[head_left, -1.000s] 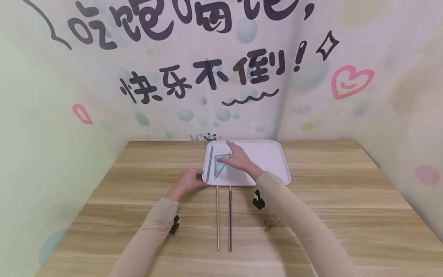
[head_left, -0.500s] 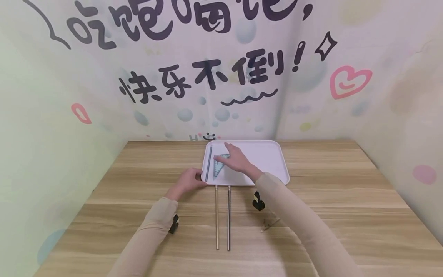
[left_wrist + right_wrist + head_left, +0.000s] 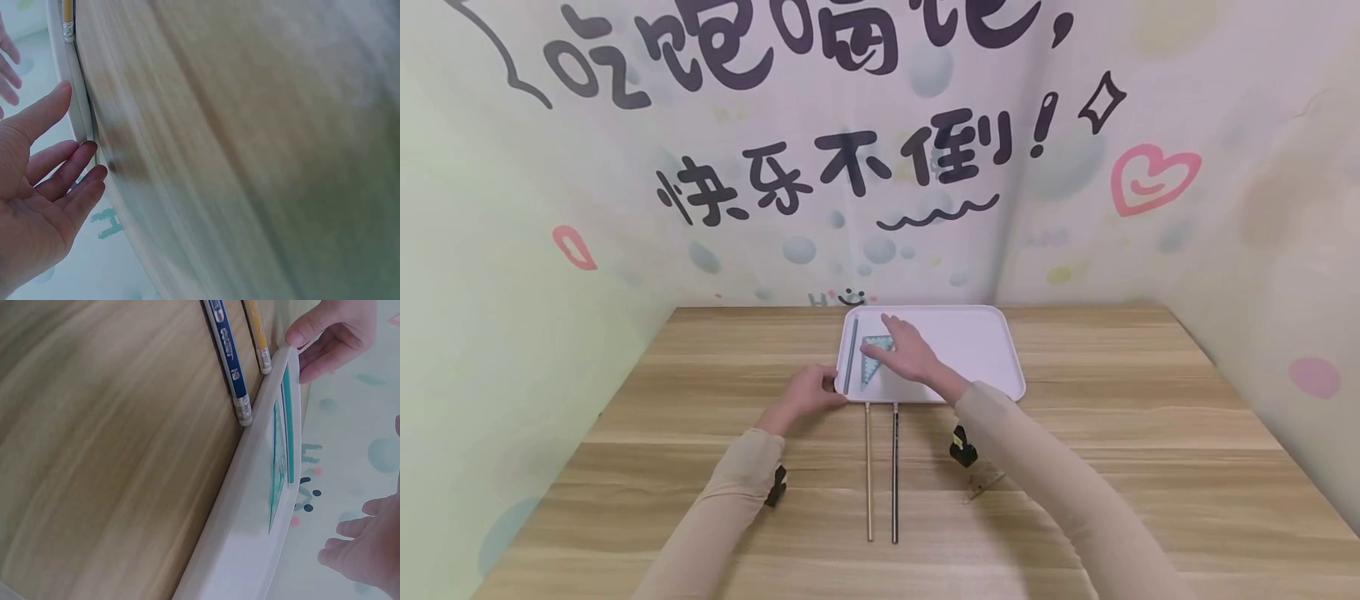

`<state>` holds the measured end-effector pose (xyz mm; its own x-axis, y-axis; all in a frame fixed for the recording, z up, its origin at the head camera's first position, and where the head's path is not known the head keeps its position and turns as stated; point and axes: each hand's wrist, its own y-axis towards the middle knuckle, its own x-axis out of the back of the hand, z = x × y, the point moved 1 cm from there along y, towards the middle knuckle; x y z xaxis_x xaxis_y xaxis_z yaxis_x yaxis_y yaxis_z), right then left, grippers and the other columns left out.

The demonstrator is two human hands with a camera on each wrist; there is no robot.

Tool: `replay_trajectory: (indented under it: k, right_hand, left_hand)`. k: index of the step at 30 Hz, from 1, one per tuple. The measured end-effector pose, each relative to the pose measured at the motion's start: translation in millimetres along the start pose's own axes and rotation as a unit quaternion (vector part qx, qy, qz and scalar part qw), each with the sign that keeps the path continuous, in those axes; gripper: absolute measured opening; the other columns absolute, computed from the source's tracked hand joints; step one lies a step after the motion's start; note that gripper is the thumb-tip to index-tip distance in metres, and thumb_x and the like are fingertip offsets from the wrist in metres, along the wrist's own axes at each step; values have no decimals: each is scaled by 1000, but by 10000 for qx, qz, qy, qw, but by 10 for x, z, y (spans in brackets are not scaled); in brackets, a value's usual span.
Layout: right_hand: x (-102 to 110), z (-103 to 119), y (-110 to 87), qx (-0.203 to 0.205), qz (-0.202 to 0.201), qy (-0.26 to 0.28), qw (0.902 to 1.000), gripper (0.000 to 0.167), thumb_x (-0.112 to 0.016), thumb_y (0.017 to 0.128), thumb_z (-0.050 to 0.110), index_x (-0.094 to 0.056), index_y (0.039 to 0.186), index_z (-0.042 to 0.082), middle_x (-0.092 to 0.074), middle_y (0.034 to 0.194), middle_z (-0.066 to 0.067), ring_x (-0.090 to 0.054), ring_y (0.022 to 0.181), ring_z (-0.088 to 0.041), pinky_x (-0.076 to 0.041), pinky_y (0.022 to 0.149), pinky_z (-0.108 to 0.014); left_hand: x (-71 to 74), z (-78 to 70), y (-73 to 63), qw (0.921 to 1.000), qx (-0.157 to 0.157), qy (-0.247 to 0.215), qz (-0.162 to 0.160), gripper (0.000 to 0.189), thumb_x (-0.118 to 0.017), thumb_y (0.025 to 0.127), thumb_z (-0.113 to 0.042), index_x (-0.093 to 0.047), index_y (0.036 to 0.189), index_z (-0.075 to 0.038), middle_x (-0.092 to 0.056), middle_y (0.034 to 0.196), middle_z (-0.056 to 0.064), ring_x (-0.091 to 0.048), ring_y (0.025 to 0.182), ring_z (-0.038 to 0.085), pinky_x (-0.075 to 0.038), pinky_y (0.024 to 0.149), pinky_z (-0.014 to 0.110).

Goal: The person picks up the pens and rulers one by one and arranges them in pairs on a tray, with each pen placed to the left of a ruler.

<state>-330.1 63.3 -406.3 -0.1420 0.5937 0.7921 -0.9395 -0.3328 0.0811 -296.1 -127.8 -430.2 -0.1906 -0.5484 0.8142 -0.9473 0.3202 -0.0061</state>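
A white tray [image 3: 977, 350] lies at the back of the wooden table. At its near left corner, my left hand [image 3: 805, 393] grips the rim, thumb on the front edge and fingers at the left side, as the right wrist view also shows. Above the tray's left half hovers my right hand [image 3: 906, 352], fingers extended and holding nothing. Partly hidden below it lies a teal set square [image 3: 872, 367] in the tray. Left of that, a thin teal ruler [image 3: 852, 358] runs along the tray's left side.
A yellow pencil [image 3: 869, 475] and a dark blue pencil [image 3: 896, 475] lie side by side in front of the tray, erasers close to its front edge. A printed wall cloth [image 3: 760, 275] stands behind the table.
My right hand has shifted slightly left and down over the set square. The left hand stays at the tray's corner.
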Motion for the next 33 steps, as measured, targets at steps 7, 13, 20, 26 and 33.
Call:
replay_trajectory:
  k: [7,13,20,26,33]
  right_hand:
    - [1,72,-77,144,-30,-39,9999,76,-47,87,48,-22,142,3,-24,145,-18,-21,134,-30,-19,106,-42]
    - [-24,107,-140,231,-22,-20,9997,76,-49,87,48,-22,142,3,-25,145,-18,-22,134,-30,-19,106,-41]
    - [-5,162,-211,263,-46,64,9996,74,-50,87,46,-23,142,5,-24,146,-17,-23,133,-28,-21,106,-40]
    - [8,201,-264,227,-135,104,9996,75,-52,85,46,-24,142,6,-25,146,-15,-24,133,-27,-22,106,-40]
    - [0,255,-338,227,-246,139,9993,76,-56,84,45,-25,142,7,-27,145,-14,-26,132,-27,-24,105,-39]
  left_hand:
    - [0,1,-4,10000,7,-74,3,22,-73,73,-11,-68,92,-3,-63,80,3,-49,71,15,-41,70,32]
    - [0,-3,-9,9999,-36,-101,10,21,-73,73,-11,-68,92,-3,-63,78,3,-49,71,14,-42,70,32]
    - [4,-11,-11,10000,0,-81,40,21,-73,74,-12,-67,91,-3,-62,77,3,-48,69,15,-41,68,30]
    - [-3,-6,-2,9999,73,-128,34,21,-73,73,-12,-67,92,-3,-62,78,3,-49,70,15,-41,69,31]
    - [-13,9,-1,9998,135,-124,22,21,-73,73,-13,-68,92,-4,-62,79,3,-49,71,15,-41,69,31]
